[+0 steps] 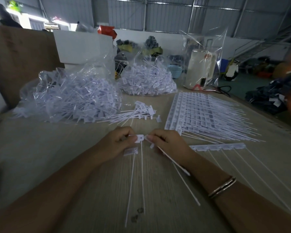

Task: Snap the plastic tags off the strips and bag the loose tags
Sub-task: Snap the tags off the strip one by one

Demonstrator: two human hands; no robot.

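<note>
Both hands work at 6 o'clock on the table (40,148): the left hand (115,145) pinches a white tag (139,138), the right hand (168,144) pinches the next piece (151,145). These tags look light, thin, stiff and probably brittle at the joint, so I would grip the flat heads, not the tails; full bags (69,96) lie at 10–12 o'clock, uncut strips (203,113) at 2.

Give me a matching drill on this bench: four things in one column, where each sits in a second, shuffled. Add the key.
Things:
1. left hand
2. short strip of tags
3. stack of uncut strips
4. kettle in a clear bag

Places:
A. far right of the table
B. pinching a tag head
C. flat beside the right hand
D. right of the loose tags

Pairs: 1-B, 2-C, 3-D, 4-A
</note>
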